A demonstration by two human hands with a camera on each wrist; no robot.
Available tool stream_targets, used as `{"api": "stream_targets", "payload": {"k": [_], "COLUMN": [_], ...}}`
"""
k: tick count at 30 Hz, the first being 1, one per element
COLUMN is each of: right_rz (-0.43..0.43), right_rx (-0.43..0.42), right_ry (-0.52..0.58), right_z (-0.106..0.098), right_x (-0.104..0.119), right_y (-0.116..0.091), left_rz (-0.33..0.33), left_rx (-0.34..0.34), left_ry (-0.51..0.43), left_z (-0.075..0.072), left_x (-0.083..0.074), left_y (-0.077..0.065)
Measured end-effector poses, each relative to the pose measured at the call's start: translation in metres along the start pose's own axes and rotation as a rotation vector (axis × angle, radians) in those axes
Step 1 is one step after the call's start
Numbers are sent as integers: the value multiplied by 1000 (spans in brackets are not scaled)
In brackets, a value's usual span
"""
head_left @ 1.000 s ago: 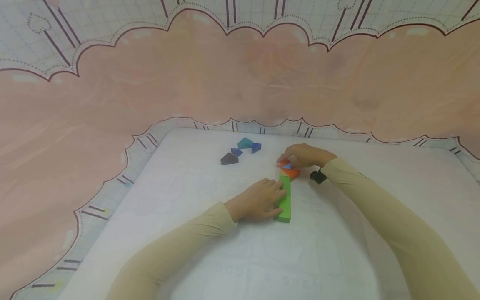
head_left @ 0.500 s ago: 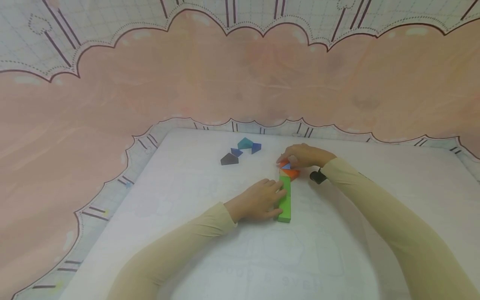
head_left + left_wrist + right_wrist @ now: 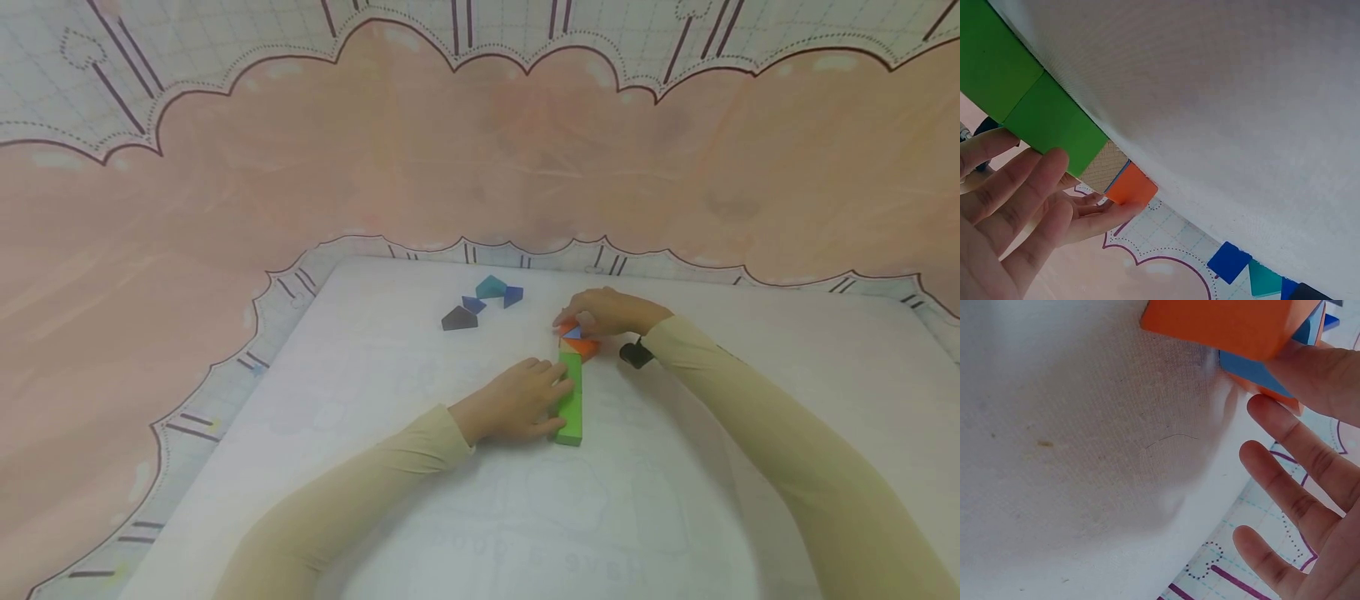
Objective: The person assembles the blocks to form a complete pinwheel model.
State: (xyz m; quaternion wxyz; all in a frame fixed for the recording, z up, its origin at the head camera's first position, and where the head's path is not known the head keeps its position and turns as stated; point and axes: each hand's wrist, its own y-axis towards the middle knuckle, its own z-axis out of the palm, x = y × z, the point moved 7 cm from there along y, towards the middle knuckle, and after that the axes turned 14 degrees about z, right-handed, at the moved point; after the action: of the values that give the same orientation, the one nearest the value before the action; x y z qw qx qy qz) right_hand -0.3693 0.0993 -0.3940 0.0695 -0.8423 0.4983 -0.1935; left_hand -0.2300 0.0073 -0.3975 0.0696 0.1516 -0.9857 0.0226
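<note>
Two green blocks [image 3: 576, 398] end to end on the counter [image 3: 360, 333], long axis pretty much pointing away from the person. Left hand [image 3: 522, 402] right beside them on the left, so definitely the nearer one: fingers spread and loose, just resting on the green, no real grip. Right hand [image 3: 609, 312] past the far end, pinching around the orange pieces [image 3: 583, 347] and the blue wedge [image 3: 573, 332] between them; can't tell the exact contact. Key relation, at a guess: orange straight off the green's far tip, one corner poking out right. Loose teal block [image 3: 491, 287] and dark block [image 3: 460, 318] well apart, off to the far left, untouched.
</note>
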Motion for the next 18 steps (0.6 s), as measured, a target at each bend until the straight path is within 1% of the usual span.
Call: {"api": "stream_targets", "payload": {"k": [5,11,14,18], "right_rz": [17,48,55,40], "right_rx": [1,-31,-64,-145], "right_ry": [12,63,54,3], "right_z": [-2,-8,-11,-15], "right_x": [-1,-7,-9,-10], "right_y": [-3,-11,-17,-26], "left_rz": [-2,-6,-6,-6], "left_rx": [-2,1,3,2], "left_ry": [-5,-4,-1,0], "left_z": [0,0,0,0], "left_x": [0,0,0,0], "left_y": [0,0,0,0]}}
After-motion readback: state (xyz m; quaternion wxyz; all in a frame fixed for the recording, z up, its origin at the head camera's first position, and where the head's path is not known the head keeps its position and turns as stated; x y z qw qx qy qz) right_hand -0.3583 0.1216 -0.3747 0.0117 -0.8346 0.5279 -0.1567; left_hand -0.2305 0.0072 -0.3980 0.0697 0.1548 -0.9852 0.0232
